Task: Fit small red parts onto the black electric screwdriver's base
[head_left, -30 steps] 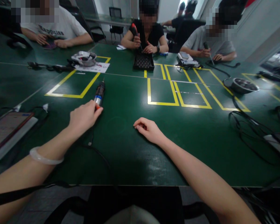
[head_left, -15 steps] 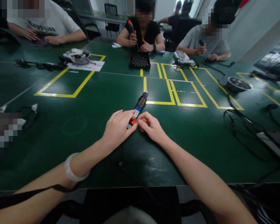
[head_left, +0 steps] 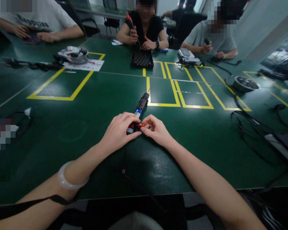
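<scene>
On the green table lies what looks like a partly opened electric screwdriver point(head_left: 141, 104), its dark nose pointing away and a blue and silver section bare behind it. My left hand point(head_left: 118, 130) is closed around its rear end, with thumb and fingers on either side. Close by on the right, my right hand point(head_left: 157, 131) pinches a small orange-and-red part point(head_left: 142, 125) beside the rear of the tool. Fingers partly cover that part, so whether it is attached to the tool cannot be told.
Yellow tape outlines point(head_left: 164, 104) mark the green table point(head_left: 194, 153). Across it, a co-worker uses a tool over a black tray point(head_left: 142, 60); others sit on both sides. A metal bowl point(head_left: 76, 56) stands far left, another point(head_left: 246, 84) right. Cables point(head_left: 240, 121) trail along the right.
The orange part has shifted slightly right, away from the tool, with my right fingers on it. More of the tool's dark rear shows between my hands. The view has shifted a little.
</scene>
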A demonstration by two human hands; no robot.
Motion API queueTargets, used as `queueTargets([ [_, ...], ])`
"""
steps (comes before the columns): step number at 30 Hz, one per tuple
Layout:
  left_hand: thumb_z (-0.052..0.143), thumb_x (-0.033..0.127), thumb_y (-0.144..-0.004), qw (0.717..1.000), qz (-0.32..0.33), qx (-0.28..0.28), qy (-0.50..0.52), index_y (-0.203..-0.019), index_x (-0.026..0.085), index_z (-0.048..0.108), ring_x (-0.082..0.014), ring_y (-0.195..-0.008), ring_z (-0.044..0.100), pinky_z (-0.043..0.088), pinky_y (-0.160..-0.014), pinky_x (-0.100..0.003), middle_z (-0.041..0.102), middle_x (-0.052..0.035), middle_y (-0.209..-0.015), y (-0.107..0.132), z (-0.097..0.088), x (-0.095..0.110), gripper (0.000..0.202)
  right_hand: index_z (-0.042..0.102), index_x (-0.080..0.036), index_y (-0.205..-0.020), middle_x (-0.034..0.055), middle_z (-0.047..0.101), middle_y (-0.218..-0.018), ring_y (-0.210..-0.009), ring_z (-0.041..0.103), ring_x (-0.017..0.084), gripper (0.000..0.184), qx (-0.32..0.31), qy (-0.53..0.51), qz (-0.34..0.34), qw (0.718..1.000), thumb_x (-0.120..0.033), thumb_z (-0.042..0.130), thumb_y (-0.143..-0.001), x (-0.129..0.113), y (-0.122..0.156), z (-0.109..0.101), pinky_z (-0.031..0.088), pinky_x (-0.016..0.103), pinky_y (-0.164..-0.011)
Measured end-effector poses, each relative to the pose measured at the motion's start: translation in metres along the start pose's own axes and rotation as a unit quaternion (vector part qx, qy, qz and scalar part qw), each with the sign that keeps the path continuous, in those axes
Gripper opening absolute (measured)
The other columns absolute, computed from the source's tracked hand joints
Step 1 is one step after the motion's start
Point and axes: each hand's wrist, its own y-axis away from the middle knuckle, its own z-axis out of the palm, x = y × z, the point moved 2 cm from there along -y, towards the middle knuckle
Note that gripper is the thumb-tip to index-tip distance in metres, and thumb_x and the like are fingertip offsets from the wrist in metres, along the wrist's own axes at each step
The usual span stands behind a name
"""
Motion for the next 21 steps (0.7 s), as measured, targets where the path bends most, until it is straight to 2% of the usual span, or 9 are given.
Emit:
queueTargets([
  [3, 0.046, 0.055, -0.097, 0.995, -0.095, -0.044, 0.004, -0.139, 0.023, 0.056, -0.0284, -0.124, 0.053, 0.044, -0.103, -0.044, 0.055, -0.0106, -0.138, 0.002, 0.0, -0.015, 0.053, 0.055, -0.019, -0.088, -0.0031, 0.059, -0.077, -0.061, 0.051, 0.009, 0.019, 0.007, 0.03, -0.003, 1.0, -0.029, 0.069, -0.079, 0.002, -0.003, -0.011, 0.041, 0.022, -0.056],
  [5, 0.033, 0.054, -0.102, 0.986, -0.147, -0.079, -0.014, -0.149, 0.029, 0.049, -0.0285, -0.12, 0.055, 0.045, -0.1, -0.045, 0.057, -0.0096, -0.132, 0.003, 0.001, -0.023, 0.056, 0.058, -0.019, -0.088, -0.0054, 0.057, -0.068, -0.057, 0.048, 0.009, 0.017, -0.009, 0.091, 0.001, 0.996, -0.027, 0.069, -0.079, 0.002, -0.004, -0.016, 0.039, 0.023, -0.057],
  [6, 0.029, 0.052, -0.103, 0.984, -0.152, -0.094, -0.023, -0.152, 0.031, 0.046, -0.028, -0.116, 0.056, 0.046, -0.097, -0.045, 0.058, -0.009, -0.127, 0.003, 0.002, -0.025, 0.056, 0.06, -0.018, -0.089, -0.0052, 0.057, -0.069, -0.057, 0.047, 0.008, 0.016, -0.019, 0.117, -0.002, 0.993, -0.027, 0.07, -0.08, 0.001, -0.003, -0.018, 0.039, 0.023, -0.058],
  [10, 0.029, 0.048, -0.104, 0.986, -0.106, -0.123, -0.049, -0.156, 0.036, 0.042, -0.0251, -0.105, 0.058, 0.048, -0.089, -0.038, 0.059, -0.0081, -0.113, 0.0, 0.004, -0.023, 0.055, 0.064, -0.017, -0.09, -0.0015, 0.063, -0.079, -0.069, 0.054, 0.011, 0.014, -0.049, 0.188, -0.031, 0.981, -0.023, 0.072, -0.08, -0.004, -0.001, -0.019, 0.04, 0.024, -0.064],
  [13, 0.032, 0.047, -0.103, 0.985, -0.097, -0.13, -0.058, -0.157, 0.033, 0.042, -0.0242, -0.102, 0.059, 0.049, -0.086, -0.035, 0.058, -0.0091, -0.111, -0.001, 0.004, -0.02, 0.056, 0.063, -0.018, -0.089, 0.0002, 0.066, -0.085, -0.077, 0.058, 0.013, 0.013, -0.064, 0.201, -0.046, 0.976, -0.021, 0.072, -0.081, -0.005, 0.0, -0.017, 0.041, 0.025, -0.068],
  [21, 0.032, 0.043, -0.104, 0.986, -0.082, -0.122, -0.079, -0.157, 0.03, 0.042, -0.0228, -0.095, 0.059, 0.049, -0.082, -0.033, 0.059, -0.0093, -0.106, 0.003, 0.006, -0.012, 0.055, 0.064, -0.019, -0.089, 0.0014, 0.066, -0.088, -0.081, 0.058, 0.015, 0.012, -0.07, 0.277, -0.067, 0.956, -0.018, 0.073, -0.082, -0.004, 0.0, -0.02, 0.043, 0.028, -0.074],
])
